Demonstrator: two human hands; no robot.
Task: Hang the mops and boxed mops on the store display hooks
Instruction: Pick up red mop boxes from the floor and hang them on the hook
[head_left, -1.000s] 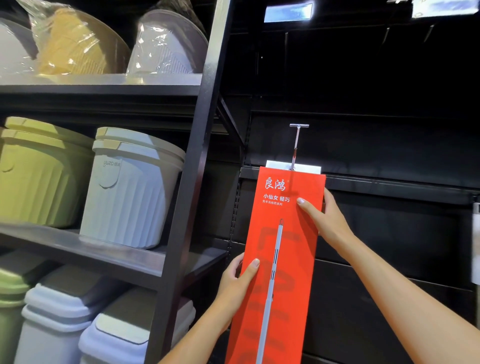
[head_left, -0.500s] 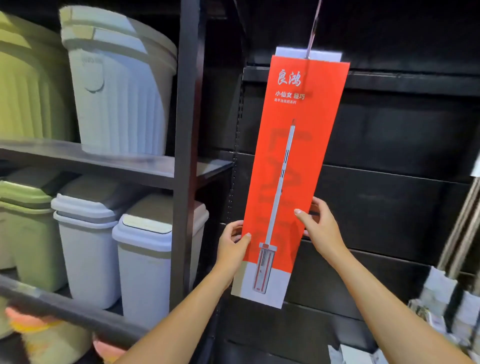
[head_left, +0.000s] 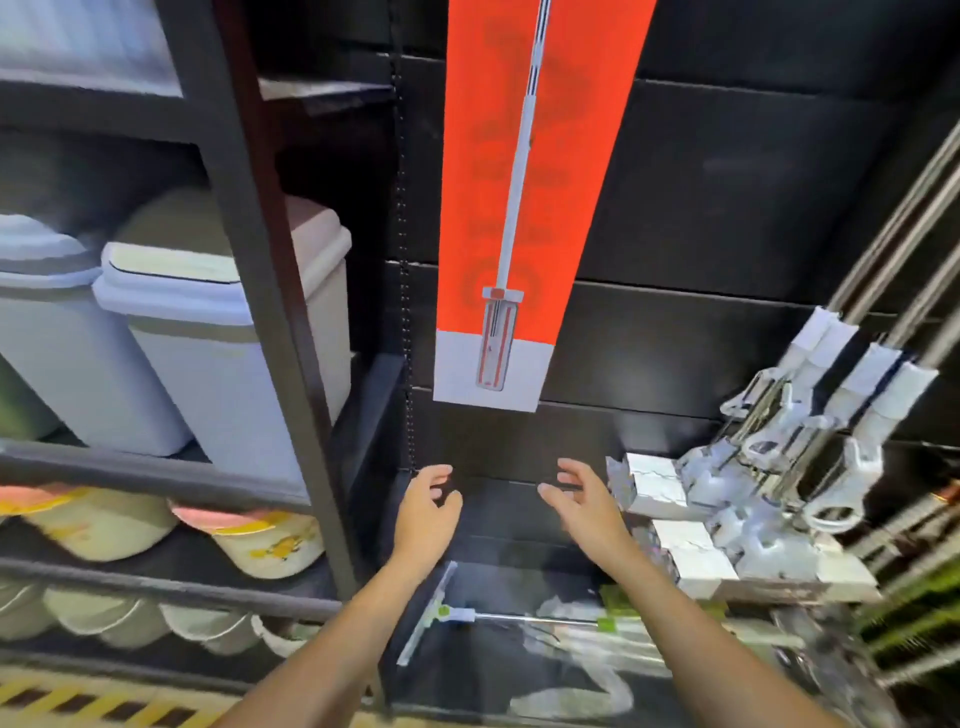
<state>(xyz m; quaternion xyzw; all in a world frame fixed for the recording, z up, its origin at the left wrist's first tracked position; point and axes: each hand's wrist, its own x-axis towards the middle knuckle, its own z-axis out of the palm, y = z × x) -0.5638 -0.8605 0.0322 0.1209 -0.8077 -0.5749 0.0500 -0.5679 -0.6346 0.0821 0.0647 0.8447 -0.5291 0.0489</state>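
So, the left grip (head_left: 428, 512) and right grip (head_left: 584, 501) are both loose-fingered with nothing in them, side by side, low in front of the dark back panel (head_left: 727, 208). The orange boxed mop (head_left: 519, 208) hangs just above, clear of both. Bundled mops (head_left: 810, 441) are off right, and lidded bins (head_left: 223, 338) sit on the left shelf (head_left: 156, 473).

I see a shop: black shelves (head_left: 156, 474) carry similar lidded bins (head_left: 223, 332), a boxed mop (head_left: 511, 171) hangs on the dark display wall (head_left: 727, 208) near other mops (head_left: 831, 415).
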